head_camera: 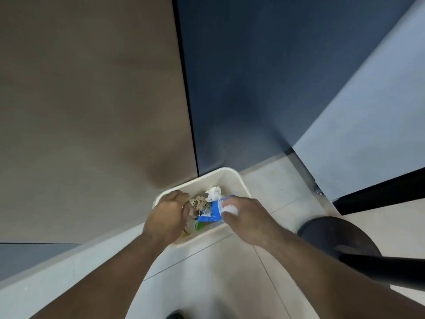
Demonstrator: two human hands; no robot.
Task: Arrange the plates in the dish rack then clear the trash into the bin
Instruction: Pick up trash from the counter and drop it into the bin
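Both my hands are over the bin, trash in the right one.

I see the cream bin [226, 178] on the pale tiled floor [230, 284], set in the corner where a brown panel [92, 111] meets a dark blue one [241, 77]. My left hand [167, 217] hangs over the bin's left rim, curled into a loose fist; I cannot tell whether it has hold of anything. My right hand [246, 217] is above the bin's right side, fingers closed around a white wad [230, 210] and touching a blue-and-white wrapper [212, 212]. Inside the bin lie crumpled brown paper [200, 202], a crumpled white tissue [213, 192] and something green [199, 226]. A dark round stool [333, 236] stands just right of my right forearm.
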